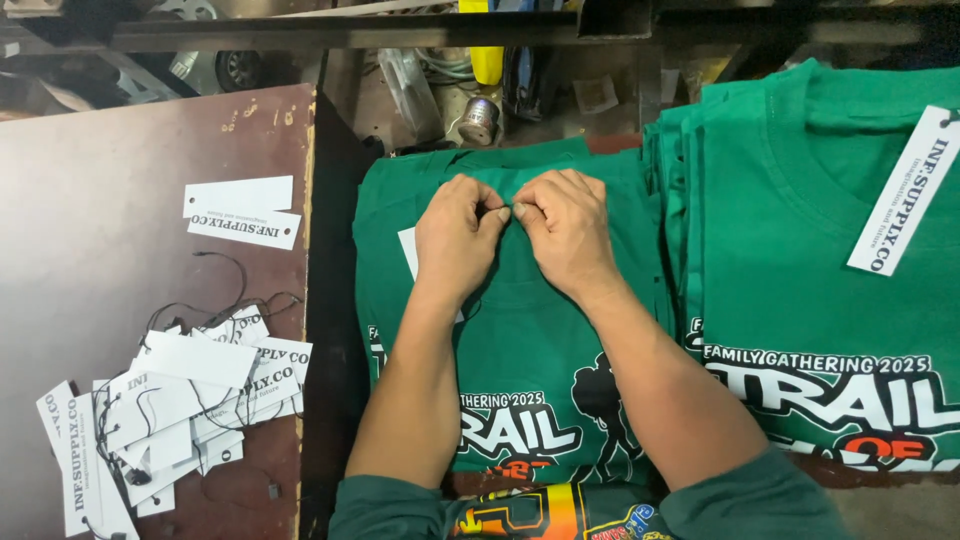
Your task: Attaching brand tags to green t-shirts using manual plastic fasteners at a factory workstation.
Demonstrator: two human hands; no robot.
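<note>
A person in green sleeves leans over a green printed shirt [520,330] laid flat, print side up, on a workbench, its collar pointing away so the neckline sits within easy reach. Both hands meet at that neckline: the left hand [455,235] and right hand [568,228] are curled nearly closed, thumbs and forefingers pressed tip to tip, pinching a small spot of fabric at the collar; what, if anything, lies between the fingertips is too small to tell. A white paper tag [408,252] peeks from under the left wrist. To the left, on a brown board [100,200], a loose heap of white tags with black strings [175,410] waits close by, two more tags [243,211] lying apart beyond it. On the right, a stack of matching green shirts [810,280] carries a tag [905,190] already hanging at the collar.
</note>
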